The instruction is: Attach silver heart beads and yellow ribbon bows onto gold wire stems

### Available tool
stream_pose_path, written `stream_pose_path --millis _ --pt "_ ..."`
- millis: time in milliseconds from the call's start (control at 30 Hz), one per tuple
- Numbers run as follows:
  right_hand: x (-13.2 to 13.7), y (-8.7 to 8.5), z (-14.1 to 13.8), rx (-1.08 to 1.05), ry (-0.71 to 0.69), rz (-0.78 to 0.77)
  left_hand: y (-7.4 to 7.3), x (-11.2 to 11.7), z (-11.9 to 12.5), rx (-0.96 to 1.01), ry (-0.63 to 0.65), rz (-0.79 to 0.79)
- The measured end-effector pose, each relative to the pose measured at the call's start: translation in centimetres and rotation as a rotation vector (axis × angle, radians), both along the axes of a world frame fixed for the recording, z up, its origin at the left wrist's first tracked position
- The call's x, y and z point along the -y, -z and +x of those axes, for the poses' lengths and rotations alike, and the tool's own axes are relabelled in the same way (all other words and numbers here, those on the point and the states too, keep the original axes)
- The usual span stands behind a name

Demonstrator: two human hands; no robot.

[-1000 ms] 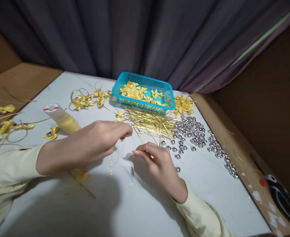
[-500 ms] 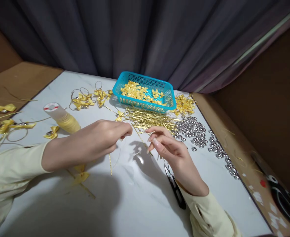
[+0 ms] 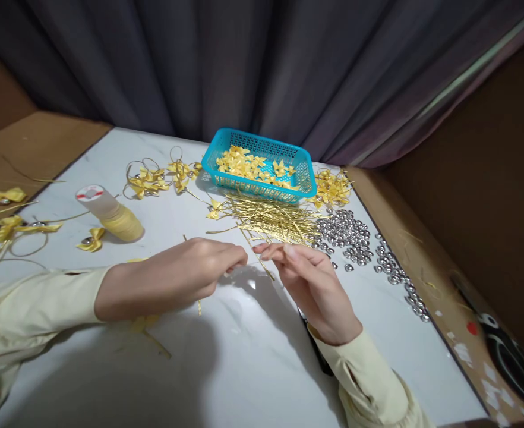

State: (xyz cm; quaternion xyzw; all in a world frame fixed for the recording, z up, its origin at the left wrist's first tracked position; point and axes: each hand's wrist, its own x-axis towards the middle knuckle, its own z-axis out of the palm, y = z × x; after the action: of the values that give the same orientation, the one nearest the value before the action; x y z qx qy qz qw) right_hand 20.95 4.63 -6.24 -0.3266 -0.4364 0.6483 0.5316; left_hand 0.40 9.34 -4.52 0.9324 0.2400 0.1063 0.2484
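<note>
My left hand (image 3: 195,267) is closed in a pinch above the middle of the white board, its thumb mostly hidden behind the fingers. Facing it, my right hand (image 3: 309,279) has its thumb pressed to its bent fingers. A faint, thin clear thread (image 3: 249,264) runs between the two sets of fingertips. Beneath them lies a single gold twist tie (image 3: 262,261), reaching out from a pile of gold ties (image 3: 275,219). A yellow ribbon bow (image 3: 145,323) on a gold tie lies below my left forearm, partly covered. Black-handled snips (image 3: 318,351) are mostly hidden under my right wrist.
A blue basket (image 3: 259,189) holds yellow bows at the back. Silver beads (image 3: 344,232) spread to the right. A spool of yellow thread (image 3: 122,220) stands left, near finished bows (image 3: 148,181). Black scissors (image 3: 511,356) lie at the right edge, beside paper scraps.
My left hand has shifted right and slightly down. The right hand has turned and its fingers have drawn together, covering more of the snips. The thread between the hands now shows.
</note>
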Motion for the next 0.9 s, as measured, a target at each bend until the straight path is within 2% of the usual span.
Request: stream_pose_path --millis 200,533,900 --pt "0.0 0.5 -0.1 0.020 0.051 -0.169 0.6 0.2 0.3 0.021 0.011 -0.030" --pt "-0.2 0.2 -0.1 0.000 0.147 -0.319 1.1 0.3 0.5 -0.024 0.021 -0.095" --pt "-0.3 0.1 0.2 0.010 0.209 -0.373 1.0 0.4 0.5 -0.067 0.014 -0.065"
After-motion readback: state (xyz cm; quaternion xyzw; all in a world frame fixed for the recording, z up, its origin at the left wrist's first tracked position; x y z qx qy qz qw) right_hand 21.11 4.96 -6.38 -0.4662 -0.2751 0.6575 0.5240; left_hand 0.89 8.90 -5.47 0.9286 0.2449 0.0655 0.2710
